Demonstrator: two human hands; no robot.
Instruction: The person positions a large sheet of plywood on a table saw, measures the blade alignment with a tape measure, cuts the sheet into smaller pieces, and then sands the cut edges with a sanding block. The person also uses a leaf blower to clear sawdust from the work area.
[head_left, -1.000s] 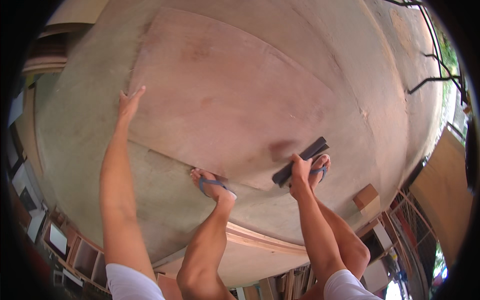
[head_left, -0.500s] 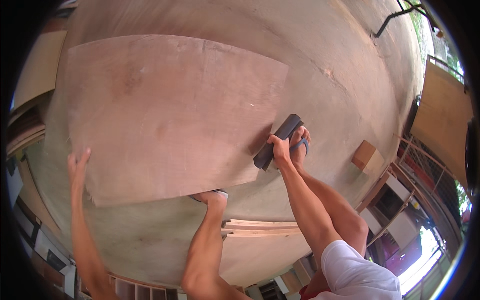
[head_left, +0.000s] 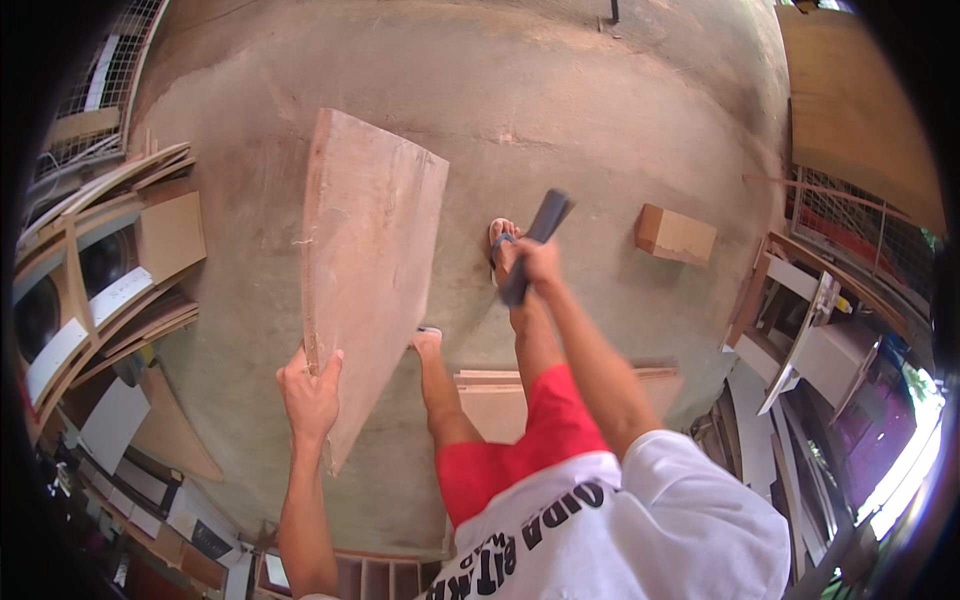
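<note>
Closest in, the left hand (head_left: 310, 393) clasps the wooden panel (head_left: 375, 230) by the near part of its left edge, thumb over the reddish face, so most of the panel lies beyond the grip and its long axis runs away from the person. The panel is tilted, its broad face turned to the right; whether its right edge rests on the floor cannot be told. That off-centre hold seems the relation that counts most, since the far corners lie well past the only hand on it. Right of the panel and apart from it, the right hand (head_left: 540, 262) is clenched around a dark bar (head_left: 547, 217), slightly blurred, so the left hand is the nearer one. The left foot (head_left: 427, 340) is just beside the panel's right edge; a stack of pale-edged boards (head_left: 492, 400) lies to the near right of the panel. The right foot (head_left: 503, 238) stands farther out on the panel's right, with concrete floor (head_left: 470, 290) in between. Beyond the panel's far edge the floor stretches on. Well off to its right sits a brown block (head_left: 675, 235); well off to its left, a stack of curved-looking boards (head_left: 172, 235).
</note>
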